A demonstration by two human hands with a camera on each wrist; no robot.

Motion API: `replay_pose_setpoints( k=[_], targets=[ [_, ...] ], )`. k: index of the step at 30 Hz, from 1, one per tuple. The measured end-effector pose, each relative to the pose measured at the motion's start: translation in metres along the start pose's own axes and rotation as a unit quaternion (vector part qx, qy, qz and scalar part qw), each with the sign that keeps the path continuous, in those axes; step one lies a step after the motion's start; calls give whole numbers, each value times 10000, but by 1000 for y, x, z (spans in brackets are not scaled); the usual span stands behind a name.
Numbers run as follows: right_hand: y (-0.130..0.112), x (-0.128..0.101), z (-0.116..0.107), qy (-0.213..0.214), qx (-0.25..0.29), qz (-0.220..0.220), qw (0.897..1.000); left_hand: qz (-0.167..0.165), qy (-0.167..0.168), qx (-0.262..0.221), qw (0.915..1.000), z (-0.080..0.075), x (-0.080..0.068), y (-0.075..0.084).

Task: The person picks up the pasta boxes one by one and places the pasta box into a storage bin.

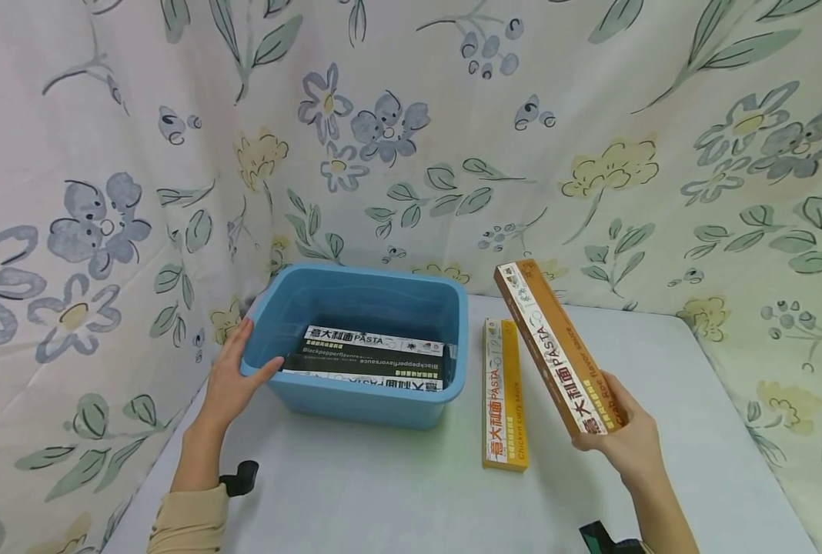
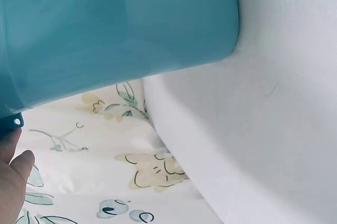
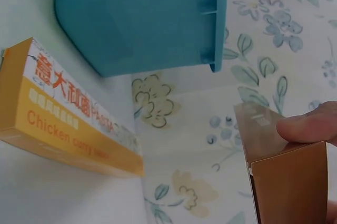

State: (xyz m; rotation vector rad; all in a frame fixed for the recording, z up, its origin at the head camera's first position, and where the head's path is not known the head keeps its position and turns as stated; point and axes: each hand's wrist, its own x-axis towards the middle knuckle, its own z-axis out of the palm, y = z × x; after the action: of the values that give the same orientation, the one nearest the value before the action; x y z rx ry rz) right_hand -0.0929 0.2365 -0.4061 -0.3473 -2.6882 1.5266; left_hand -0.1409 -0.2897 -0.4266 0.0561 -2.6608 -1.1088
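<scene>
Blue tub [image 1: 355, 400], orange box [image 1: 556, 346], yellow box [image 1: 502, 400], floral-patterned cloth [image 1: 591, 154].

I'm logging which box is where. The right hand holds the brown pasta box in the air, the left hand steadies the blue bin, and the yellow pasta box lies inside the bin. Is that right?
Not quite: the yellow pasta box lies on the table beside the blue bin, not inside it, as the head view shows. The right hand does hold the brown pasta box up, and the left hand steadies the bin.
</scene>
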Motion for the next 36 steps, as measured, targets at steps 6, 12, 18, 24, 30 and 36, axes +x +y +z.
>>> replay_pose_setpoints(
  k=[6, 12, 18, 24, 30, 36],
  targets=[
    [-8, 2, -2, 9, 116, -197, 9997, -1, -7, 32, 10000, 0, 0, -1],
    [-15, 7, -4, -287, 85, -386, 9988, -51, -17, 30, 10000, -1, -1, 0],
    [-18, 18, -3, -694, 198, -914, 9932, -29, -12, 43, 10000, 0, 0, -1],
    [-25, 31, -3, -1049, 392, -1318, 9849, -40, -33, 18, 10000, 0, 0, -2],
    [-35, 43, -2, -1371, 595, -1511, 9772, -67, -39, 31, 10000, 0, 0, -3],
    [-40, 52, 1, -1761, 780, -1723, 9660, -63, -55, 26, 10000, -1, -1, -2]
  ],
)
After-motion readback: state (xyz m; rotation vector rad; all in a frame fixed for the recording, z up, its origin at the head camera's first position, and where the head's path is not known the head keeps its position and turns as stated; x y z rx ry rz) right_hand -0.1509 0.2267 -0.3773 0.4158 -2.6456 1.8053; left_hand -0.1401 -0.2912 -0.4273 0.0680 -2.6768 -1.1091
